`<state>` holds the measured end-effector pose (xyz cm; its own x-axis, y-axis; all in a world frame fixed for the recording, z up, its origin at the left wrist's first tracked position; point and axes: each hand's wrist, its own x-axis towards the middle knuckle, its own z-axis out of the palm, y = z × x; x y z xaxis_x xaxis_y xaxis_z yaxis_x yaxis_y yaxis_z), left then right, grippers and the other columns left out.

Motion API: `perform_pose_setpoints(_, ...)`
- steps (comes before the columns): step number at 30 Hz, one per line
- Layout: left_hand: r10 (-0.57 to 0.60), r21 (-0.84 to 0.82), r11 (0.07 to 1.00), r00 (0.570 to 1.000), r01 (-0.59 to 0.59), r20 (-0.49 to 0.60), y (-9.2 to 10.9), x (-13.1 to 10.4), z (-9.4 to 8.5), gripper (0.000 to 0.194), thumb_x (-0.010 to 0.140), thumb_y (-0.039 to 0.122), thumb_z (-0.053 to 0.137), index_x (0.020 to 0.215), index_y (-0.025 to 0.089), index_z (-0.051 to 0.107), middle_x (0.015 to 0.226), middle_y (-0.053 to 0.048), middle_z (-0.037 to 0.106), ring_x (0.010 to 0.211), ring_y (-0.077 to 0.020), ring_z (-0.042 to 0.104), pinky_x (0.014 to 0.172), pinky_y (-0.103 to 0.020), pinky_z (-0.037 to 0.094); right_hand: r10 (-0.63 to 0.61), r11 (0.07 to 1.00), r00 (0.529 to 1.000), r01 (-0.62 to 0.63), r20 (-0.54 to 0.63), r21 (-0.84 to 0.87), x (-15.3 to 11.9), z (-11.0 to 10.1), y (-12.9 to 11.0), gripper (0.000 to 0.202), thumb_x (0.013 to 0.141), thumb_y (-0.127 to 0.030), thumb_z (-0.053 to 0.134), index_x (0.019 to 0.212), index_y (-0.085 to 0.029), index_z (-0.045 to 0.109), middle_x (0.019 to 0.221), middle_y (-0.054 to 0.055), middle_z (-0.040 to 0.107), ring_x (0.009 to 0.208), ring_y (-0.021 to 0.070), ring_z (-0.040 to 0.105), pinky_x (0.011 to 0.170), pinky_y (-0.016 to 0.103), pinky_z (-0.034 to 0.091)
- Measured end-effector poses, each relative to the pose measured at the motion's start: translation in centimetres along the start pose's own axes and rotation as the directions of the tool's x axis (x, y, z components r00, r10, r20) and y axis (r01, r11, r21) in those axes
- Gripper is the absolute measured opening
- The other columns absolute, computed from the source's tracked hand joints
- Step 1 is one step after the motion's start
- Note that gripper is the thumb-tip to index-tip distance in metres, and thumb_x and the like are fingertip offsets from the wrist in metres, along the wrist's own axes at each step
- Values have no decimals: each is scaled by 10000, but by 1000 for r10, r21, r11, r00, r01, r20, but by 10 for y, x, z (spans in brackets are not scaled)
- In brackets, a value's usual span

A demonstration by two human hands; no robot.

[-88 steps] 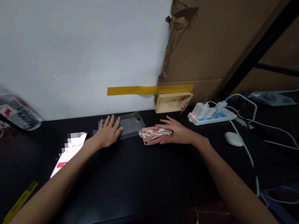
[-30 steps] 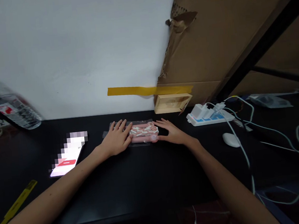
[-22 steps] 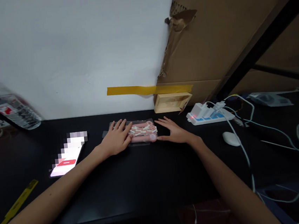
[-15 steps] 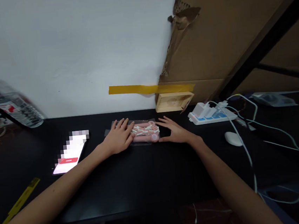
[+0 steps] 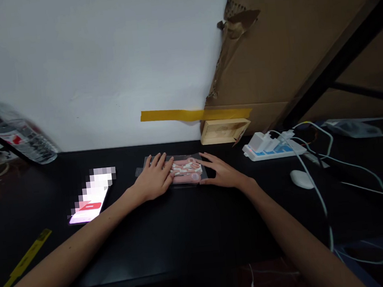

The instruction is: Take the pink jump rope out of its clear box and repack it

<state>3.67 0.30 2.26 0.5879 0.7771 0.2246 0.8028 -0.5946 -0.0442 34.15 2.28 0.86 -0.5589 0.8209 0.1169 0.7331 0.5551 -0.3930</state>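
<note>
A clear plastic packet (image 5: 185, 179) lies flat on the black table, with pink strips and several small white-and-pink pieces inside. My left hand (image 5: 154, 177) rests palm down over the packet's left part, fingers spread, hiding what is under it. At the right end of the packet, my right hand (image 5: 221, 171) has its fingers apart and its fingertips at the packet's edge. The thumb of that hand touches or nearly touches the lower right corner.
A lit phone (image 5: 94, 193) lies at left, near a water bottle (image 5: 24, 134). Behind the packet, a shallow wooden box (image 5: 224, 131) leans against cardboard. A power strip (image 5: 273, 149), white cables and a white mouse (image 5: 301, 179) occupy the right side. Yellow tape (image 5: 175, 115) crosses the wall.
My right hand has moved slightly left, its fingertips now closer onto the packet's right edge. My left hand stays spread on the packet. The view has shifted a little.
</note>
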Motion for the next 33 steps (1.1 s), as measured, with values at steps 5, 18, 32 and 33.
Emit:
perform_pose_setpoints(5,12,9,1000,1000,-12,0,3,-1,-2,557,1033,423,266,1501,137,365,1556,-178,380,1446,-365,312,1168,-564,195,-26,999,999,27,-21,19,1,6,-3,857,785,-672,692,1521,-351,392,1637,74,286,1497,338,270,1195,556,286)
perform_pose_setpoints(18,32,75,997,999,-33,21,11,-1,-5,558,1026,396,293,1505,119,368,1555,-198,378,1448,-366,316,1158,-563,222,-40,999,999,40,-1,-21,6,11,-10,776,843,-661,634,1510,-323,426,1613,98,340,1485,354,294,1195,580,270)
perform_pose_setpoints(32,5,18,1000,1000,-6,9,16,1,0,568,1017,402,267,1505,123,349,1567,-199,357,1457,-386,286,1158,-584,201,-20,1000,999,19,-38,-6,7,19,-11,765,834,-600,681,1484,-254,476,1597,149,354,1482,376,290,1191,575,271)
perform_pose_setpoints(33,4,9,1000,1000,-5,6,15,1,0,566,1017,408,269,1506,134,350,1568,-189,360,1459,-381,285,1159,-579,201,-24,999,999,25,-32,23,6,16,-10,757,834,-598,682,1483,-269,475,1599,137,353,1487,368,281,1192,576,271)
